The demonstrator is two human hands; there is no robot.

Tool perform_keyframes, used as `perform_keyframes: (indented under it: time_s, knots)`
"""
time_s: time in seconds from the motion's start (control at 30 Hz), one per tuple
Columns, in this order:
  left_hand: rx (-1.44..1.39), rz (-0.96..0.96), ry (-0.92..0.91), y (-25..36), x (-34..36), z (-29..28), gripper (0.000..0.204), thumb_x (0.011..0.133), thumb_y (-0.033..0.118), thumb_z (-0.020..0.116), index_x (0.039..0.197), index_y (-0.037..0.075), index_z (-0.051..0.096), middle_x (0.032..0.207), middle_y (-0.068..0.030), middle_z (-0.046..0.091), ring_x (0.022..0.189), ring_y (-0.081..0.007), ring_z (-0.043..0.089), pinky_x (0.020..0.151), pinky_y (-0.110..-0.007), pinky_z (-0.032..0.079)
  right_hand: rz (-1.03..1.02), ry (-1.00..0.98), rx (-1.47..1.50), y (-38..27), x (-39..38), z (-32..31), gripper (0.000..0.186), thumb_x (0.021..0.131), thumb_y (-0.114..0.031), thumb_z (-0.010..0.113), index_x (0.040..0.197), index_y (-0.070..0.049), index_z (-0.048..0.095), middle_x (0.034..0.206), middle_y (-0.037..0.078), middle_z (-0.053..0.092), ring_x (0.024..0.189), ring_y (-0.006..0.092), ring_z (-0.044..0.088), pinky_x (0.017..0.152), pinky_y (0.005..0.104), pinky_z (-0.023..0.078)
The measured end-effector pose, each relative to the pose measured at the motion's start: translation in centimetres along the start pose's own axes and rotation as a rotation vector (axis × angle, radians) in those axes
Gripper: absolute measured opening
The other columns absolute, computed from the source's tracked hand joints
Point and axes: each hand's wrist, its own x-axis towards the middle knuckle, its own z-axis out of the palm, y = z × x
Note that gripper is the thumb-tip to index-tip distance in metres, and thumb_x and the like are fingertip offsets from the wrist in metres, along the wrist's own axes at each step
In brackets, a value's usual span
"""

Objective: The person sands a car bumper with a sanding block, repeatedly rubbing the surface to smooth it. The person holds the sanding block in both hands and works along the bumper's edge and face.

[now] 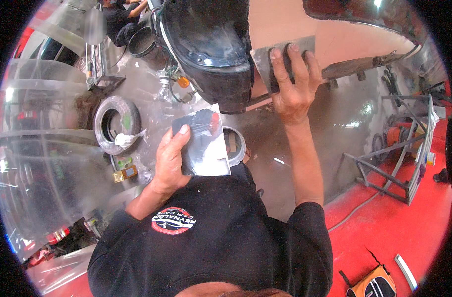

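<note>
With fingers spread across its face, my right hand (296,96) presses a thin grey filler spreader (307,45) against a pinkish, filler-coated panel (275,22) on a vehicle body part. The thumb of this hand is hidden. Lower and to the left, my left hand (169,161) grips a flat mixing plate (206,156), thumb on top. The plate carries a dark grey patch and a red smear, and its lower right part shines white. Left of the coated panel is a glossy black body section (211,54) with dusty marks.
A round, light-rimmed container (240,151) shows beyond the plate. A tyre (101,123) lies at left, near plastic-draped surfaces (47,163). Orange lamp and wires (183,81) hang by the black section. A metal frame (409,183) stands right; another person (118,22) crouches far left.
</note>
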Motion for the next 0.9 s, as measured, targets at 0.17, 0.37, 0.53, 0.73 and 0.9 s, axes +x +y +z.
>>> perform_keyframes:
  time_s: [0.17,0.37,0.53,0.73,0.9]
  knots:
    - [0.027,0.023,0.024,0.1,-0.1,0.1,0.033,0.103,0.018,0.049,0.128,-0.001,0.052,0.118,-0.0139,0.065,0.103,-0.0244,0.067,0.090,-0.040,0.056,0.005,-0.001,0.010,0.9,-4.5,1.4,0.046,0.085,-0.018,0.067,0.130,-0.029,0.065,0.142,0.004,0.053,0.124,0.0374,0.048,0.104,0.0551,0.039]
    - [0.126,0.058,0.025,0.5,0.0,0.3,0.032,0.104,0.016,0.044,0.128,-0.001,0.054,0.119,-0.0125,0.065,0.104,-0.0216,0.066,0.089,-0.036,0.055,0.039,-0.165,-0.056,0.3,-7.9,-0.2,0.040,0.090,-0.022,0.061,0.129,-0.028,0.066,0.141,0.005,0.054,0.124,0.0367,0.048,0.105,0.0545,0.038]
    - [0.205,0.047,0.000,0.6,-0.3,1.5,0.034,0.104,0.018,0.041,0.128,-0.001,0.055,0.117,-0.0104,0.066,0.103,-0.0191,0.067,0.088,-0.034,0.055,0.163,-0.155,-0.048,2.1,-6.1,-3.4,0.038,0.092,-0.029,0.058,0.128,-0.022,0.066,0.134,0.006,0.058,0.123,0.0344,0.049,0.104,0.0498,0.037]
    - [0.229,0.053,0.008,0.2,0.0,0.7,0.034,0.103,0.021,0.045,0.126,0.000,0.057,0.116,-0.0094,0.066,0.101,-0.0182,0.067,0.087,-0.033,0.054,0.141,0.039,-0.111,6.5,-0.8,-2.1,0.041,0.090,-0.024,0.060,0.131,-0.019,0.064,0.134,0.007,0.058,0.122,0.0325,0.051,0.105,0.0479,0.037]
    - [0.235,0.037,0.031,0.2,0.0,0.4,0.034,0.102,0.020,0.046,0.127,0.000,0.056,0.116,-0.0100,0.066,0.102,-0.0197,0.067,0.087,-0.034,0.054,0.061,0.063,-0.130,8.3,1.6,-1.3,0.048,0.082,-0.014,0.065,0.130,-0.020,0.064,0.133,0.006,0.058,0.121,0.0317,0.051,0.105,0.0476,0.038]
